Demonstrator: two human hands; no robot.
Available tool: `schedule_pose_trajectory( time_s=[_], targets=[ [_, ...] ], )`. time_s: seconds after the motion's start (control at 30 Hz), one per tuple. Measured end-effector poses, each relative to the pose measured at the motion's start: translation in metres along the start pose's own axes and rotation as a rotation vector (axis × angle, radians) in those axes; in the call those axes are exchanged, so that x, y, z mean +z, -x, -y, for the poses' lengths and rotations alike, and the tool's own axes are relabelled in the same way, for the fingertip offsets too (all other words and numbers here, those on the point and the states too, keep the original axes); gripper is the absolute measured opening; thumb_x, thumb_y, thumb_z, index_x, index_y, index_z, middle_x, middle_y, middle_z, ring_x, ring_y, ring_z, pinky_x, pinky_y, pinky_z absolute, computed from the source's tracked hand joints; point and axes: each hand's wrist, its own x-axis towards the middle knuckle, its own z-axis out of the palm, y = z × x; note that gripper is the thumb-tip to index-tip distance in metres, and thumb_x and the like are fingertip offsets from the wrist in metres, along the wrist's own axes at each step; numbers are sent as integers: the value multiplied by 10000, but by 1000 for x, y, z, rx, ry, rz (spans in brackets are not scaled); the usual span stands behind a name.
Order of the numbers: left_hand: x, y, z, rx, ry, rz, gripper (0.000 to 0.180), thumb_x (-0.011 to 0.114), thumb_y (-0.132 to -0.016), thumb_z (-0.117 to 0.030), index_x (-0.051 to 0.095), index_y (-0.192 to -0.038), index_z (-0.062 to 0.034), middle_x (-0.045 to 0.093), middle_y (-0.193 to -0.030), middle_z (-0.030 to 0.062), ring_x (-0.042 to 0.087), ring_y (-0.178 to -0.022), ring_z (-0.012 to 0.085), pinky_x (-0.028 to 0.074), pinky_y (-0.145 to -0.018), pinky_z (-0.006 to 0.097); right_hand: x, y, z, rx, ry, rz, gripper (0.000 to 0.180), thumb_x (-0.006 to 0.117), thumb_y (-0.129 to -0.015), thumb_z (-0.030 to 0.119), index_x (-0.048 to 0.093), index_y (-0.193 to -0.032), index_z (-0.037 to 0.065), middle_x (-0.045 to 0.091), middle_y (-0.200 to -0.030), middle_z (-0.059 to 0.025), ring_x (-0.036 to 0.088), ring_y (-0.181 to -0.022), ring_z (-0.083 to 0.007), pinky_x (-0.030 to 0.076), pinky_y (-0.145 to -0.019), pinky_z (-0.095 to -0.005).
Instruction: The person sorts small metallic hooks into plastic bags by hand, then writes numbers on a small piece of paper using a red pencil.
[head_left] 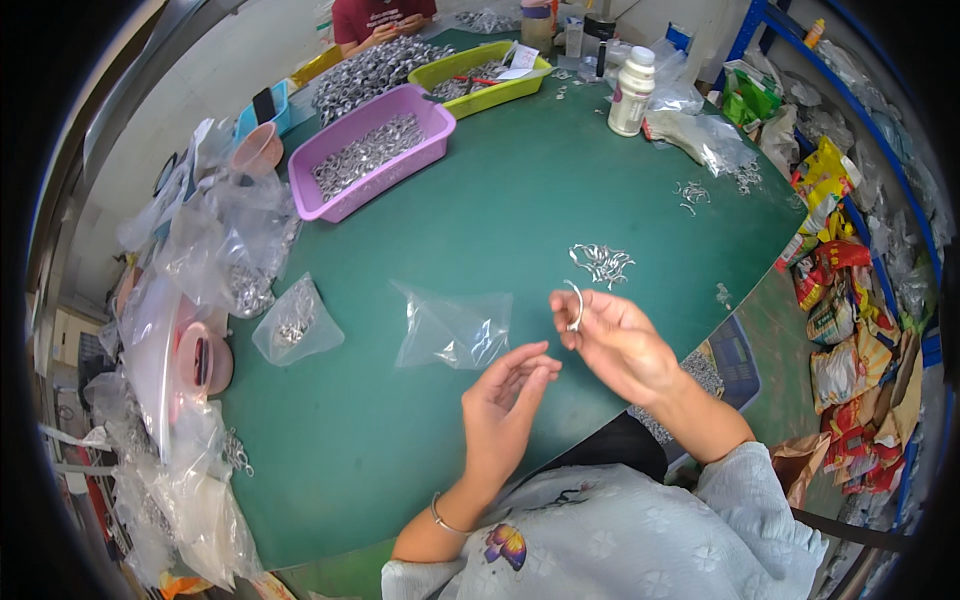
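Between the thumb and fingers of my right hand [625, 345] is a thin, curved silver metal piece [577, 306], held upright. My left hand [505, 400] is close by on the left, its fingers loosely bent and apart from the thumb, with nothing visible in it. Just beyond my right hand lies a small pile of similar curved metal pieces [602, 264] on the green table [500, 210]. A clear plastic bag [455, 332] rests flat past my left hand. Farther left sits a small clear bag [298, 322] with metal pieces inside.
A purple basket [395, 175] and a yellow-green basket [500, 97] of metal parts stand at the back, beside a large heap [372, 75]. A white bottle [632, 92] is at the far right. Plastic bags [215, 240] crowd the left edge. Another person [382, 22] sits across.
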Motion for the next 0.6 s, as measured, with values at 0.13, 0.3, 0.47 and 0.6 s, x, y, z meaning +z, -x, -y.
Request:
schedule_pose_trajectory(
  time_s=[0.13, 0.3, 0.47, 0.6],
  targets=[
    [3, 6, -14, 39, 147, 46, 202, 531, -849, 22, 559, -1040, 81, 619, -930, 130, 594, -884, 157, 473, -807, 262, 23, 15, -12, 72, -149, 103, 215, 542, -876, 157, 537, -1046, 27, 517, -937, 2, 453, -805, -102, 360, -738, -245],
    [1, 15, -20, 78, 168, 34, 165, 542, -841, 27, 586, -991, 81, 628, -906, 132, 610, -839, 154, 482, -780, 246, 30, 22, -20, 67, -164, 96, 218, 538, -879, 142, 520, -1057, 18, 502, -977, -13, 451, -793, -109, 374, -717, -252],
    [1, 19, -30, 131, -48, -2, 132, 565, -815, 48, 606, -935, 81, 635, -861, 131, 618, -777, 147, 500, -718, 241, 33, 26, -12, -242, 199, 87, 206, 551, -869, 103, 517, -1039, -9, 512, -1037, -42, 474, -878, -101, 399, -810, -276],
    [-1, 21, -36, 213, -133, 47, 115, 571, -802, 62, 609, -908, 86, 633, -861, 141, 617, -755, 150, 506, -693, 241, 42, 29, 6, -101, 322, 41, 147, 602, -835, 134, 536, -835, 3, 539, -732, -57, 483, -687, -127, 409, -627, -244]
  ],
)
